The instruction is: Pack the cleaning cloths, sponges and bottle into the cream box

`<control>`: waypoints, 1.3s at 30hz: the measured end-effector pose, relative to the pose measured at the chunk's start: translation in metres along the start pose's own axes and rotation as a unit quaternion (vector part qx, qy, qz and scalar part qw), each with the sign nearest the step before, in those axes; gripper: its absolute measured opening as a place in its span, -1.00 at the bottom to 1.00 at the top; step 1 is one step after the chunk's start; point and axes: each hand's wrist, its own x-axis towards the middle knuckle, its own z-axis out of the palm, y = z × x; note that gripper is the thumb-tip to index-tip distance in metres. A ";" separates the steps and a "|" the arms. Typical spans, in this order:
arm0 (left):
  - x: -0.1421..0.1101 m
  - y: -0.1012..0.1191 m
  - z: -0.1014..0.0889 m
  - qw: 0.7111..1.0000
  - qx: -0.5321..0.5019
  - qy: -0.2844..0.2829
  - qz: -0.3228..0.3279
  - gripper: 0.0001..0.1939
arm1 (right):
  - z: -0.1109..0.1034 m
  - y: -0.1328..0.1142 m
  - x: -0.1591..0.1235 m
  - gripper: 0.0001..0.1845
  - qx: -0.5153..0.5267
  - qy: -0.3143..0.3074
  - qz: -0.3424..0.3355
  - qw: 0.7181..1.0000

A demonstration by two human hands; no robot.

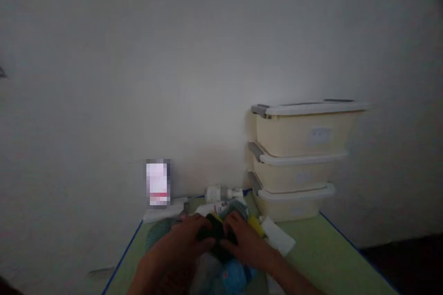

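Observation:
My left hand [180,244] and my right hand [247,242] meet over a small dark object [216,235] low in the view, both with fingers curled round it. Under and around them lies a heap of soft items: something teal [157,235] at the left, a light blue piece [235,276] below, a yellow bit [255,225] at the right. The picture is dim and blurred, so I cannot name the dark object.
A green table [321,253] with a blue edge stands against a white wall. Three stacked cream bins with grey-handled lids [297,156] fill the back right. A white bottle [221,192] lies on its side behind the heap. White paper [278,236] and a white flat item [162,214] lie nearby.

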 end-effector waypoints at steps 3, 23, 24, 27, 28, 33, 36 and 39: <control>0.003 -0.010 0.002 1.000 -0.012 -0.013 -0.001 -0.68 | -0.001 0.003 0.002 -0.77 0.019 0.012 0.010 1.000; 0.032 -0.041 0.031 0.992 -0.029 0.112 -0.057 -0.32 | 0.023 0.050 0.007 -0.49 0.096 0.118 -0.068 0.986; 0.031 -0.039 0.031 0.992 -0.015 0.108 -0.058 -0.31 | 0.023 0.046 0.007 -0.50 0.087 0.112 -0.063 0.988; 0.029 -0.036 0.031 0.992 0.005 0.119 -0.034 -0.35 | 0.021 0.029 0.002 -0.44 0.048 0.080 -0.049 0.994; 0.028 -0.036 0.031 0.992 0.006 0.125 -0.026 -0.39 | 0.019 0.023 0.000 -0.41 0.032 0.072 -0.037 0.996; 0.023 -0.023 0.029 0.986 0.020 0.165 0.008 -0.63 | 0.004 0.004 -0.006 -0.53 0.051 0.158 -0.043 0.985; 0.020 -0.012 0.022 0.982 0.030 0.186 -0.010 -0.69 | -0.002 0.006 -0.004 -0.60 0.051 0.182 -0.048 0.981; 0.020 -0.007 0.014 0.985 0.020 0.170 -0.012 -0.73 | 0.000 0.011 -0.002 -0.65 0.049 0.201 -0.060 0.977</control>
